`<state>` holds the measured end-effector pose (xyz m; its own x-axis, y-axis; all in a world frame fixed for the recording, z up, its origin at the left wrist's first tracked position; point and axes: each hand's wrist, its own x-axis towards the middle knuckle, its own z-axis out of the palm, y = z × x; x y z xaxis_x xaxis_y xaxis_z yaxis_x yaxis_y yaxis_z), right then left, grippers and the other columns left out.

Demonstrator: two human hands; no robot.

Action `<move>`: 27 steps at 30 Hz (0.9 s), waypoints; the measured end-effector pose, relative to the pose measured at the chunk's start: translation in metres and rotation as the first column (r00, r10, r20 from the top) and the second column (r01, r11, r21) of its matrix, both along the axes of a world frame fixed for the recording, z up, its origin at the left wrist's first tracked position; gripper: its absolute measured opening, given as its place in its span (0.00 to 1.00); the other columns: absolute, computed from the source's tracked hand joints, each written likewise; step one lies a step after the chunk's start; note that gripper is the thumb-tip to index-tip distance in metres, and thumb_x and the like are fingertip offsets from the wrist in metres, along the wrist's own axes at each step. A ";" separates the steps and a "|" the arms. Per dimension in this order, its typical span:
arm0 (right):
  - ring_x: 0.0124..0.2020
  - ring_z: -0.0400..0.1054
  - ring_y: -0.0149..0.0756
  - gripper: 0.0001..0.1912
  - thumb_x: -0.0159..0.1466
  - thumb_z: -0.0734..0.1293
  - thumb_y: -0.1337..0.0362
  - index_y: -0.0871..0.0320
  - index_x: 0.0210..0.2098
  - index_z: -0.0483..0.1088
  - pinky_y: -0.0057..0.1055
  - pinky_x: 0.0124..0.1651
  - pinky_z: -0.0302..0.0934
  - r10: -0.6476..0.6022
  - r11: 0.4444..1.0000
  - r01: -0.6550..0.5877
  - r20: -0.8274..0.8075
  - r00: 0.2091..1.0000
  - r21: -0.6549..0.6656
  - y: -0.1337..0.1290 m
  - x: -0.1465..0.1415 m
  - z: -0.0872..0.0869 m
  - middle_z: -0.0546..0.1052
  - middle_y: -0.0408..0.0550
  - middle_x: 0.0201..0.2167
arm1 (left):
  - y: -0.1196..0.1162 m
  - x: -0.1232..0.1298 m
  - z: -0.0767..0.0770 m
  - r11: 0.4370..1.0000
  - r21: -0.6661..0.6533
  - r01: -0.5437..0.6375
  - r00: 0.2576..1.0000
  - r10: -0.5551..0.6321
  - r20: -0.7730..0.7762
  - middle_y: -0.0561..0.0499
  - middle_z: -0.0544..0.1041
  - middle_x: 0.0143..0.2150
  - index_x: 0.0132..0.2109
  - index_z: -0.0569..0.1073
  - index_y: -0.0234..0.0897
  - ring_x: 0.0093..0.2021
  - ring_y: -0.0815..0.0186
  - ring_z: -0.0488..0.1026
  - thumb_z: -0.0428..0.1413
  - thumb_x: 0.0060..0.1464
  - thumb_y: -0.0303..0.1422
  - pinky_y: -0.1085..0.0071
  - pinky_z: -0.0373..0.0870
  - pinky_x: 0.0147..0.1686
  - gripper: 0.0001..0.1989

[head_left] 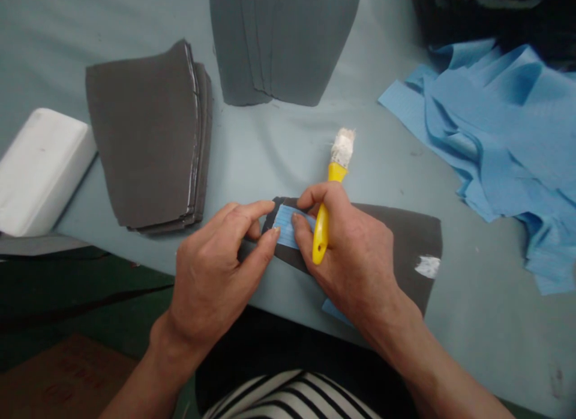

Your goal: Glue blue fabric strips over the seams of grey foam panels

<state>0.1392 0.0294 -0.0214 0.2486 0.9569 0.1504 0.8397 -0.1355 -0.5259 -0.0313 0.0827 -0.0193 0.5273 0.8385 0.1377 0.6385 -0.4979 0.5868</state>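
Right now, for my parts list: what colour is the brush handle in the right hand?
Bright yellow; the brush handle shows best in the head view.

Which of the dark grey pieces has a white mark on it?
The lone piece under the right hand has a white patch at its right end; the stacks beyond show none.

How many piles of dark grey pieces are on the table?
2. A thick stack of curved dark grey sheet pieces lies beyond the person's left hand. An overlapping row of dark grey sheet pieces lies farther away, cut off by the picture's top edge, so more may be hidden.
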 end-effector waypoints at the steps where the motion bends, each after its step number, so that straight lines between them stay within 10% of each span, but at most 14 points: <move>1: 0.23 0.67 0.36 0.07 0.68 0.70 0.65 0.52 0.43 0.67 0.27 0.28 0.44 0.001 1.000 -0.001 -0.003 1.000 0.002 0.000 0.000 0.000 0.69 0.35 0.24 | -0.001 0.002 -0.001 1.000 0.019 -0.018 1.000 0.019 -0.019 0.56 0.77 0.37 0.57 0.75 0.40 0.38 0.67 0.78 0.59 0.66 0.29 0.70 0.69 0.35 0.13; 27: 0.23 0.68 0.37 0.04 0.69 0.66 0.64 0.53 0.44 0.68 0.28 0.29 0.48 0.004 1.000 -0.003 0.018 1.000 -0.021 0.000 0.000 0.002 0.70 0.36 0.25 | -0.005 0.017 -0.002 0.979 0.036 -0.201 0.968 0.204 -0.145 0.59 0.77 0.34 0.55 0.75 0.44 0.30 0.67 0.75 0.63 0.60 0.31 0.68 0.61 0.30 0.16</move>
